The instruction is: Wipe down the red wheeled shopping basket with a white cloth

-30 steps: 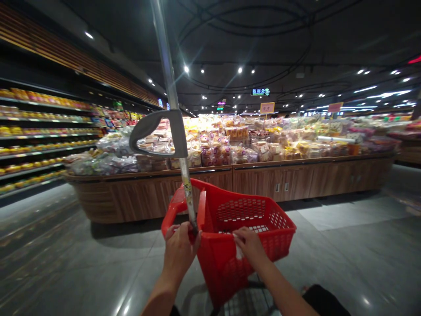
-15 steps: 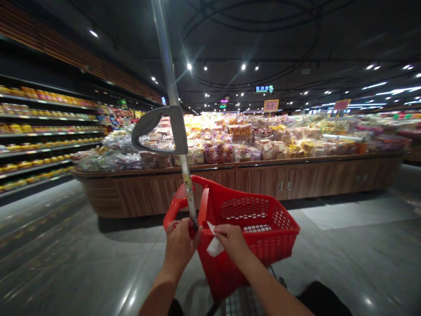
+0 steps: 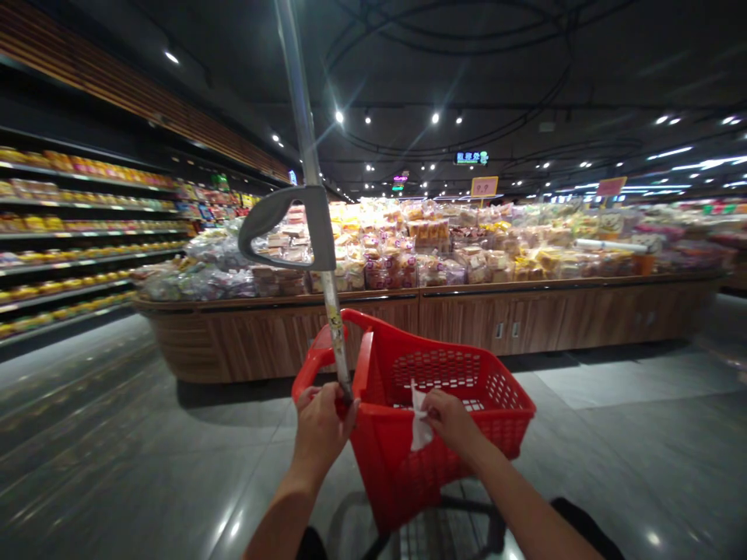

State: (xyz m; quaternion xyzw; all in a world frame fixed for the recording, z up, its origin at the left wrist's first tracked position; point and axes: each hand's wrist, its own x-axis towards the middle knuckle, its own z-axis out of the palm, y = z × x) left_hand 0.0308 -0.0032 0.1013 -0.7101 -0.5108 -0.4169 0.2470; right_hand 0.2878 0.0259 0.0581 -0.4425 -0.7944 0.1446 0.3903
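Note:
My left hand is closed on the lower end of a metal pole, just in front of the red shopping cart's push bar. The pole rises nearly upright and runs out at the top of the view. Partway up it is a grey loop-shaped plastic grip. A crumpled white tissue is pinched in the fingers of my right hand, over the near rim of the red cart. Inside the cart, perforated walls show. The pole's bottom tip is hidden by my left fingers.
Beyond the cart stretches a long wooden display counter piled with bagged baked goods. Shelves of packaged goods line the left wall. Grey tiled floor surrounds the cart. Price signs stand above the counter.
My right hand has moved right with the tissue, away from the pole and my left hand. The left hand keeps its hold on the pole.

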